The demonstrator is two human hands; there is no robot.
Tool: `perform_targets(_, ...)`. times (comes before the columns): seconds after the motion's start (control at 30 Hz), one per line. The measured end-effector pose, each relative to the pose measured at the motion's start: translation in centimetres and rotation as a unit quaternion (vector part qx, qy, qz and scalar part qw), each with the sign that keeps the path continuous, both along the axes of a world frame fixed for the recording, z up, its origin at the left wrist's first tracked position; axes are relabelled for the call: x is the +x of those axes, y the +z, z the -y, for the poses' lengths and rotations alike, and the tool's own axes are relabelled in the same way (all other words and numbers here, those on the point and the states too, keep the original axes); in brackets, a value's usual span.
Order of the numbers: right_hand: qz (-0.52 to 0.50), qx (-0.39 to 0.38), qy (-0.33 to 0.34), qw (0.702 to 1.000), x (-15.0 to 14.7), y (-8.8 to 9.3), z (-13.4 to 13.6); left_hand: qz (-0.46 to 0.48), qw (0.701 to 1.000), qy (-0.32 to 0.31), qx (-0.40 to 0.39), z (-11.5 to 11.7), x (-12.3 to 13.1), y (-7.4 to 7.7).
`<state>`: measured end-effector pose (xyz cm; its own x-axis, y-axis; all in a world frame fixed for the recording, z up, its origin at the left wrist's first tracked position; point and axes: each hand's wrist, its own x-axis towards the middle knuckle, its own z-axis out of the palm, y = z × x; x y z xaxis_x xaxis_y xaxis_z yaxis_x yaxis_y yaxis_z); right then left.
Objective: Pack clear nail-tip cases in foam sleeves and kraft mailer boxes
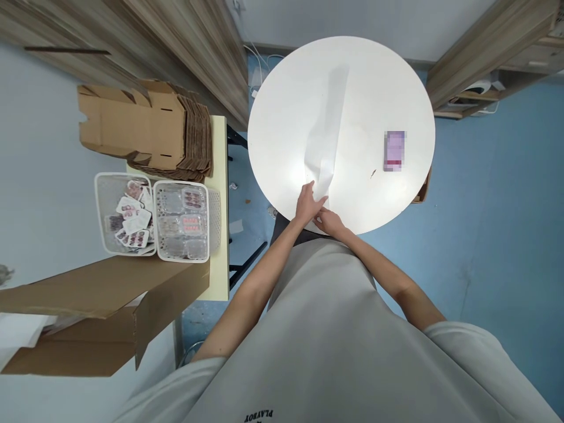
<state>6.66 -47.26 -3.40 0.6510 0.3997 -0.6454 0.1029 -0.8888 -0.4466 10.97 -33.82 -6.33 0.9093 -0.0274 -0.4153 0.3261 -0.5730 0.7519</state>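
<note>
A long strip of white, glossy film or paper lies across the round white table, running from the far middle toward me. My left hand is closed on the strip's near end at the table's front edge. My right hand sits just beside it, fingers pinched on the same near end. Both forearms reach forward from my grey shirt.
A small purple packet lies on the table's right side. To the left, a pale side table carries a stack of flat cardboard boxes and two white baskets of small packs. An open carton sits nearer me. The floor is blue.
</note>
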Motion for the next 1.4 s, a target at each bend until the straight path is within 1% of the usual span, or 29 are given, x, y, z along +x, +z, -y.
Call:
perform_targets(0.13,0.013,-0.006,-0.006,1.000,-0.2,0.6,0.2,0.018,1.000,-0.015,-0.005,1.3,4.7,0.1)
perform_targets(0.23,0.027,-0.017,-0.017,0.999,-0.3,1.1,0.1,-0.006,1.000,-0.026,0.002,2.3,7.6,0.2)
perform_targets(0.33,0.030,-0.029,-0.026,0.999,-0.3,1.6,-0.3,-0.044,0.998,-0.042,0.030,3.4,9.9,0.1)
perform_targets(0.43,0.037,-0.033,-0.029,0.998,-0.4,1.8,-0.8,-0.090,0.993,-0.048,0.054,4.4,11.6,-0.6)
perform_targets(0.5,0.041,-0.033,-0.030,0.998,-0.5,1.8,-1.0,-0.118,0.991,-0.031,0.056,4.8,12.5,-1.3)
perform_targets(0.57,0.041,-0.034,-0.031,0.998,-0.6,1.8,-1.2,-0.139,0.989,0.009,0.039,4.9,13.3,-2.1)
perform_targets(0.67,0.037,-0.035,-0.031,0.998,-0.7,1.8,-1.2,-0.160,0.983,0.080,-0.043,4.2,14.2,-3.0)
perform_targets(0.73,0.033,-0.035,-0.028,0.998,-0.6,1.6,-1.1,-0.151,0.978,0.100,-0.103,3.2,14.6,-3.2)
perform_targets(0.77,0.030,-0.036,-0.026,0.999,-0.5,1.4,-1.1,-0.138,0.978,0.103,-0.118,2.5,14.7,-3.2)
perform_targets(0.83,0.019,-0.038,-0.021,0.999,-0.3,1.1,-1.0,-0.108,0.982,0.108,-0.110,0.8,14.1,-3.0)
perform_targets(0.9,0.008,-0.039,-0.016,0.999,-0.1,0.8,-1.0,-0.088,0.986,0.116,-0.079,-1.1,12.6,-2.5)
perform_targets(1.0,-0.002,-0.037,-0.006,0.999,0.3,0.4,-1.0,-0.085,0.990,0.108,-0.042,-3.4,8.3,-1.4)
perform_targets(1.07,-0.007,-0.035,-0.002,0.999,0.6,0.1,-1.1,-0.105,0.990,0.089,-0.020,-4.2,4.8,-0.7)
perform_targets(1.13,-0.014,-0.030,-0.001,0.999,0.8,0.0,-1.2,-0.134,0.989,0.063,-0.007,-4.3,1.6,-0.3)
perform_targets(1.2,-0.023,-0.019,-0.004,1.000,1.1,-0.1,-1.3,-0.153,0.987,0.050,0.004,-4.0,-0.8,-0.2)
perform_targets(1.3,-0.035,0.000,-0.030,0.999,1.3,-0.2,-0.8,-0.161,0.985,0.050,0.019,-3.5,-2.7,-0.8)
perform_targets(1.4,-0.020,-0.007,-0.106,0.994,1.0,-0.8,0.9,-0.167,0.984,0.046,0.037,-3.1,-3.5,-1.6)
